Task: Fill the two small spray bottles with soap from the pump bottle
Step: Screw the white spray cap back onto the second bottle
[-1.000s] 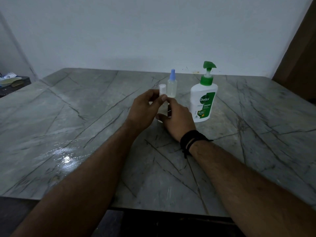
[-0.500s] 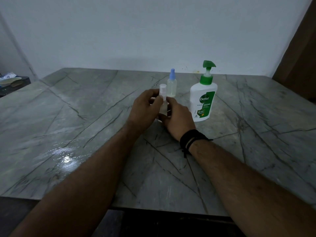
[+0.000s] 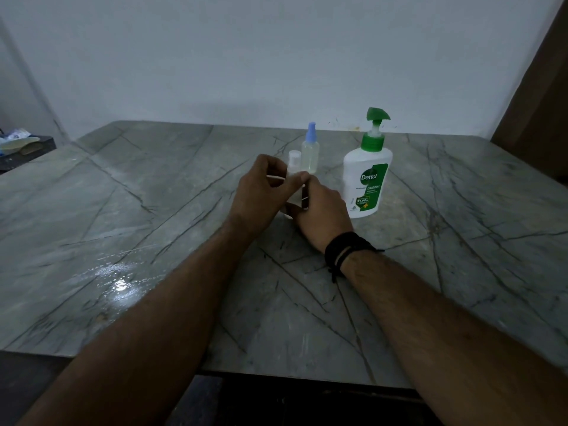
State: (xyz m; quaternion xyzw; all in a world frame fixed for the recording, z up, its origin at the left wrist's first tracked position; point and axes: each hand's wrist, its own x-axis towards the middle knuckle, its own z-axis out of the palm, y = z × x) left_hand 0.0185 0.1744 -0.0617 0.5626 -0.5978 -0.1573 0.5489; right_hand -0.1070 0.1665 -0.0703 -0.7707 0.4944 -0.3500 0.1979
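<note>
Both your hands are closed around one small spray bottle at worktop centre. Left hand [image 3: 261, 192] wraps it from the left, thumb and fingers curled onto the upper body just under the cap. Right hand [image 3: 322, 210] grips lower down from the right, fingertips meeting the left hand's at the bottle. White-capped bottle [image 3: 294, 162]: only the cap and neck show above your fingers, upright; the clear body is mostly hidden between the hands. Can't tell if its base touches the worktop [image 3: 153, 210], nor its fill level.

Blue-capped bottle [image 3: 310, 150] stands upright just behind the held one, apart from both hands, cap on, body clear with pale contents.

Pump bottle [image 3: 367, 182] stands upright to the right of your right hand, near but not touching. White body, green pump head and collar, green Dettol label facing you.

Black wristband [image 3: 345, 252] on your right wrist. Wet glare patch [image 3: 121, 282] on the worktop near your left forearm. Clutter [image 3: 18, 142] on a dark ledge at far left, too blurred to identify.
</note>
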